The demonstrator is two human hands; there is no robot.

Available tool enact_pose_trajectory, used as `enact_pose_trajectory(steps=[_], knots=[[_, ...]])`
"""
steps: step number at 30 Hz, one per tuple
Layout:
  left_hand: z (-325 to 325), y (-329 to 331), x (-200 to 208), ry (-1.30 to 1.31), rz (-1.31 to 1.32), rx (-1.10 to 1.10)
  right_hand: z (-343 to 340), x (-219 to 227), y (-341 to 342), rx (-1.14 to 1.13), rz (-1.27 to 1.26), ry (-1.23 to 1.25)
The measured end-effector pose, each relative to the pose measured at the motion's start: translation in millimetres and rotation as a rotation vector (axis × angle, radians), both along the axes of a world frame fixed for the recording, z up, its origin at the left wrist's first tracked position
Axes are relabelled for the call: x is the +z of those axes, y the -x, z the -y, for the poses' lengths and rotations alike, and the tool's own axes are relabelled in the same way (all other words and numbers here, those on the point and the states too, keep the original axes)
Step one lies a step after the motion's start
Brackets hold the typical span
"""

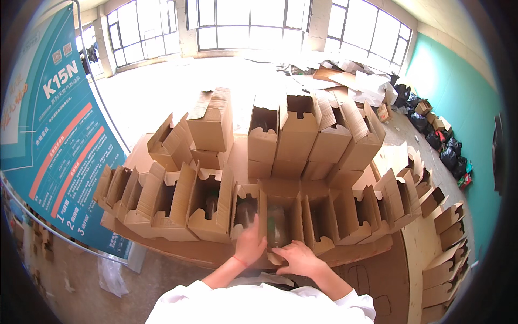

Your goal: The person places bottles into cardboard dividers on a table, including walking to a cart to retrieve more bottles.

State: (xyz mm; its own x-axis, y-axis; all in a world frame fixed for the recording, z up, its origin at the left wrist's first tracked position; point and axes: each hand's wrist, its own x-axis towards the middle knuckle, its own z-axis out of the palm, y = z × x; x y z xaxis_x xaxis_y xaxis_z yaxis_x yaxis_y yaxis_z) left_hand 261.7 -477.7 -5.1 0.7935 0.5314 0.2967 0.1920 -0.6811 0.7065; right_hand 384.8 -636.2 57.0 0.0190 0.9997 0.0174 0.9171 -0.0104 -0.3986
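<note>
Open-topped cardboard boxes stand in a row in front of me. In the middle is one box (291, 213) holding a clear, rounded container (277, 229) with some green at its top. My left hand (250, 245) lies at its front left corner, forefinger stretched up along the wall shared with the neighbouring box. That neighbouring box (238, 227) has another clear container (246, 209) inside. At the middle box's front edge, the bent fingers of my right hand (297, 258) grip the front flap. The tips of several fingers are hard to make out.
Taller stacked boxes (297, 129) rise behind the row, and more boxes (445, 264) line the right. A teal banner (70, 146) on a metal frame stands at the left. Black bags (448, 157) and flattened cardboard (334, 75) lie by the green wall.
</note>
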Motion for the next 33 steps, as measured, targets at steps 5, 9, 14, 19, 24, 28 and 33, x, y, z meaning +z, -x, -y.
enact_pose_trajectory(steps=[5, 9, 14, 19, 24, 28, 33], knots=[[-2.7, 0.3, 10.4, -0.019, -0.075, -0.007, -10.7, -11.1, -8.3, -0.336, 0.272, -0.342], [2.6, -3.3, 31.0, -0.080, -0.194, -0.033, -20.0, -21.2, 1.9, -0.520, 0.128, -0.139], [20.4, -2.4, 26.2, -0.222, -0.007, -0.128, -28.1, -39.9, 2.5, -0.548, 0.066, -0.180], [27.7, -3.9, 10.0, -0.359, -0.106, -0.190, -32.0, -36.4, 0.1, -0.501, -0.010, 0.134], [27.9, -14.2, -8.9, -0.431, -0.273, -0.256, -47.4, -51.9, 2.1, -0.460, 0.057, 0.159], [31.3, -9.7, -3.1, -0.401, -0.227, -0.223, -36.5, -67.3, 8.9, -0.537, 0.018, -0.196], [27.1, -17.8, -11.7, -0.413, -0.284, -0.184, -25.1, -63.9, 14.8, -0.706, -0.076, -0.188]])
